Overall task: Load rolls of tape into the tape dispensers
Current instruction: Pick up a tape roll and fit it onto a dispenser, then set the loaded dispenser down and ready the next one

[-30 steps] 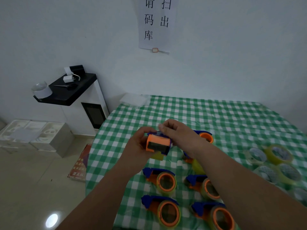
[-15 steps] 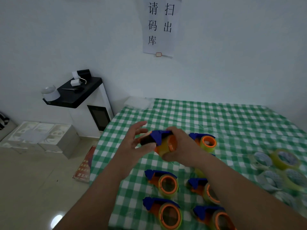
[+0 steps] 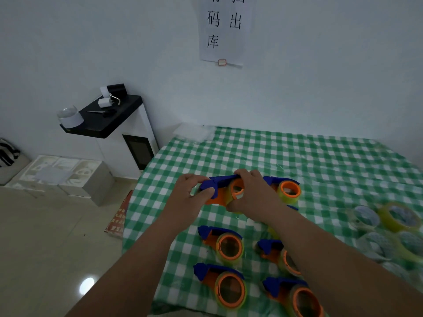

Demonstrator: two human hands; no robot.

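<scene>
1. A table [image 3: 320, 161] under a green and white checked cloth fills the right half of the view, set against a pale wall.
2. Compared with half a second ago, the left hand [image 3: 190, 197], then spread open beside the dispenser, now grips its blue front end, thumb pressed on the near side.
3. The right hand [image 3: 254, 193] stays curled round the held dispenser [image 3: 219, 191], fingers over the blue top and wrapped about the roll; the dispenser has dropped a little toward the cloth, above the table's left middle.
4. That orange and blue dispenser holds a yellowish tape roll [image 3: 237, 191] on its orange hub.
5. Five more loaded dispensers sit on the cloth: one [image 3: 286, 189] just right of the hands, four nearer the viewer in two rows, such as one [image 3: 223, 244] and another [image 3: 225, 287].
6. Loose tape rolls [image 3: 389, 223] lie grouped at the right edge, blurred.
</scene>
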